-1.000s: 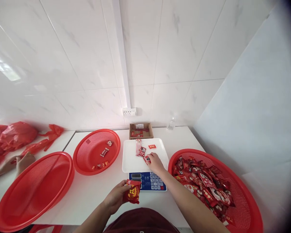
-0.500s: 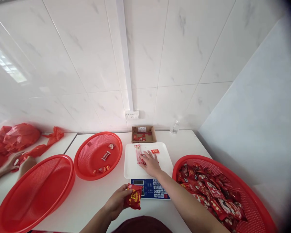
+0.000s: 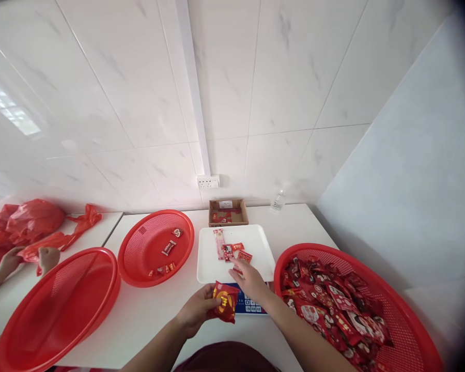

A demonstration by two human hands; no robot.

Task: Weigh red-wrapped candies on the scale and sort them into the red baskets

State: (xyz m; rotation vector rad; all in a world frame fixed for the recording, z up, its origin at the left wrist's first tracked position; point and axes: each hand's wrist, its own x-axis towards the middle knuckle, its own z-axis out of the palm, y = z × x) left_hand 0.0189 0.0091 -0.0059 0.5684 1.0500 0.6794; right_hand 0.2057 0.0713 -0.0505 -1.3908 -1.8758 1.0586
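My left hand (image 3: 197, 312) is closed around the edge of a red packet (image 3: 227, 303) with yellow print, held in front of the scale. My right hand (image 3: 251, 281) reaches over the front of the white weighing tray (image 3: 206, 269), fingers apart and close to the small red packets there. Bunched on the tray are a pink-and-white long wrapper (image 3: 219, 244), a dark red patterned packet (image 3: 228, 252), a small red packet (image 3: 237, 246) and another red packet (image 3: 245, 256). Below the tray, the blue scale panel (image 3: 251, 306) is partly hidden by my hands and the held packet.
A red basket (image 3: 414, 330) full of red-wrapped sweets stands right. Leftward are a red basket (image 3: 139, 248) with several sweets and another red basket (image 3: 58, 315). A cardboard box (image 3: 228, 224) and clear bottle (image 3: 278, 200) sit behind. A co-worker's hands (image 3: 48, 258) handle red bags (image 3: 34, 219).
My right hand has drawn back toward the tray's front edge, and the small packets now lie closer together. My left hand has moved slightly right and up with its red packet.
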